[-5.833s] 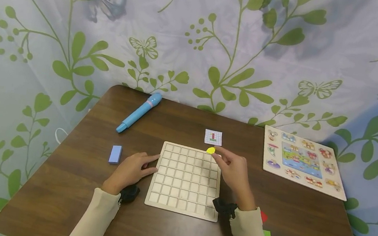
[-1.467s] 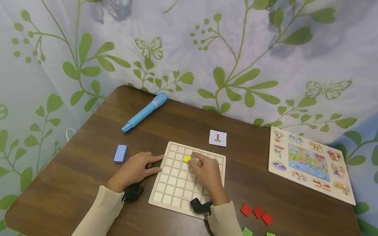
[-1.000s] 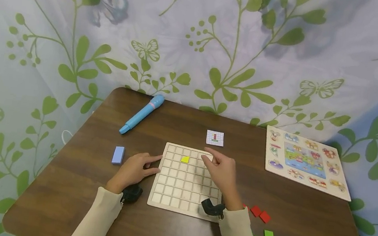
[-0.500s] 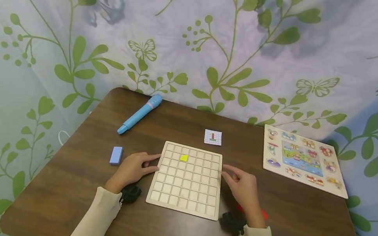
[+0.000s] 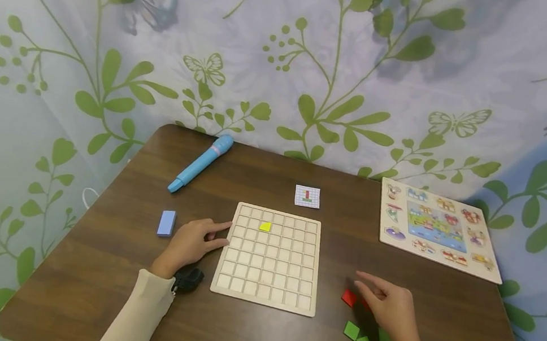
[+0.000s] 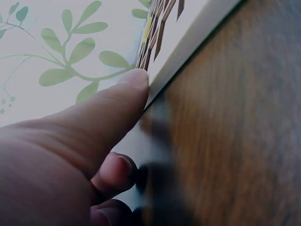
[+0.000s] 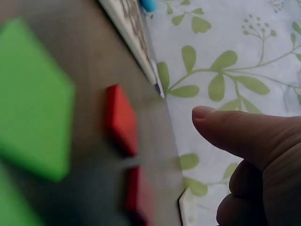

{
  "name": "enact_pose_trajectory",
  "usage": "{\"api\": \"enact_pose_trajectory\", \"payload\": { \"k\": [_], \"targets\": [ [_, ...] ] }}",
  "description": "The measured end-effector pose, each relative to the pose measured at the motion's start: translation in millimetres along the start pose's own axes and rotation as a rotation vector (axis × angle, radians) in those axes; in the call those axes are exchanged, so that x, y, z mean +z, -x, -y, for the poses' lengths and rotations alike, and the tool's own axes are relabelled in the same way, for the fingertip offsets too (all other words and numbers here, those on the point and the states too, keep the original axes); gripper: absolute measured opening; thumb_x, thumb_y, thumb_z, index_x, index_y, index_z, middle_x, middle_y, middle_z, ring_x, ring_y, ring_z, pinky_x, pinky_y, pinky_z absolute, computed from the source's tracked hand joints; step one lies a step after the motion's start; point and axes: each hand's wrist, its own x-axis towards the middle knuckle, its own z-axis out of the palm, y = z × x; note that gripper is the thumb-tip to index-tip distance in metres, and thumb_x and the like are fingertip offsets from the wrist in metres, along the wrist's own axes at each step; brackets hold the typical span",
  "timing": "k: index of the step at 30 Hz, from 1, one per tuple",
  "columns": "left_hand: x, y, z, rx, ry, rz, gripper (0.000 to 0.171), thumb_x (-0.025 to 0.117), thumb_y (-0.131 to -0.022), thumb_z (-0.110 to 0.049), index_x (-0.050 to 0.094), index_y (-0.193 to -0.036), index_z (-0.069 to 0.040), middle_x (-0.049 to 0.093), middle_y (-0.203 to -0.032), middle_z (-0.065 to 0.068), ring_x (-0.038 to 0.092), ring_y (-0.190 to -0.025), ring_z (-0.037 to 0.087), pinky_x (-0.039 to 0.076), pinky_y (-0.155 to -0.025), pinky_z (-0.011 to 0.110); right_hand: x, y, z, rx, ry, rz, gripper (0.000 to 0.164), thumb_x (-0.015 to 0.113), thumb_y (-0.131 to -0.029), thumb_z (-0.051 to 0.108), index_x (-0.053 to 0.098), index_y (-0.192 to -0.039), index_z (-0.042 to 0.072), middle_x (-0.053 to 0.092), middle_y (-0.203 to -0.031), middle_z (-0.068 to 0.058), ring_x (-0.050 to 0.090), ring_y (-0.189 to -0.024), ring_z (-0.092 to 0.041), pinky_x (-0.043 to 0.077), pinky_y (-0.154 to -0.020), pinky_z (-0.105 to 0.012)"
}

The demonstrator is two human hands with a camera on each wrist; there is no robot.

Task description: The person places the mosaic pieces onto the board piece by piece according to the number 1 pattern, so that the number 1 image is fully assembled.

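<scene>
Hovering with nothing in its grip, your R hand (image 5: 390, 307) has thumb & index out straight, a gap btwn the tips. What counts most, I'd judge, is tips vs. the red tile (image 5: 349, 297) nearest the board (image 5: 267, 261). In the head view it lies just on your side of the tips, a bit L; R wrist view shows the thumb apart from it. It's square, so no long axis to match, but it sits askew to the board's grid, so a pinch prob. wants a slight wrist twist. A 2nd red tile (image 7: 139, 197) lies just beside it, mostly hidden by your hand in the head view; green tiles (image 5: 351, 331) are nearer you. R is clearly the closer hand. L hand (image 5: 191, 243) is well apart, fingertips touching the board's L edge, grasping nothing. Yellow piece (image 5: 265, 226) sits in a board cell.
</scene>
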Motion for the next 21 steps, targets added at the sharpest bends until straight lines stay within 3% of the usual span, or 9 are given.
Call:
{"api": "enact_pose_trajectory", "payload": {
  "k": [10, 15, 21],
  "targets": [
    [0.1, -1.5, 1.0, 0.004, -0.001, 0.002, 0.051, 0.076, -0.093, -0.041, 0.066, -0.14, -0.026, 0.044, -0.073, -0.009, 0.036, -0.06, 0.01, 0.033, -0.06, 0.029, 7, 31, -11, 0.046, 0.043, -0.001, 0.025, 0.088, -0.083, 0.029, 0.083, -0.105, 0.019, 0.028, -0.056, 0.016, 0.022, -0.05, 0.0, 0.023, -0.048, -0.022],
    [-2.6, -1.6, -0.3, -0.003, 0.002, 0.011, 0.051, 0.075, -0.093, -0.041, 0.065, -0.141, -0.026, 0.044, -0.073, -0.009, 0.035, -0.06, 0.01, 0.033, -0.059, 0.029, 13, 36, -11, 0.037, 0.049, -0.029, 0.028, 0.09, -0.079, 0.028, 0.083, -0.104, 0.017, 0.026, -0.057, 0.016, 0.02, -0.052, 0.001, 0.02, -0.049, -0.022],
    [-1.0, -1.3, -0.3, -0.002, 0.002, 0.017, 0.051, 0.075, -0.093, -0.041, 0.065, -0.141, -0.026, 0.043, -0.072, -0.009, 0.035, -0.06, 0.01, 0.032, -0.06, 0.029, 13, 37, -12, 0.052, 0.091, -0.005, 0.031, 0.09, -0.08, 0.031, 0.082, -0.106, 0.016, 0.025, -0.057, 0.016, 0.019, -0.051, 0.0, 0.019, -0.049, -0.022]
  ]
}}
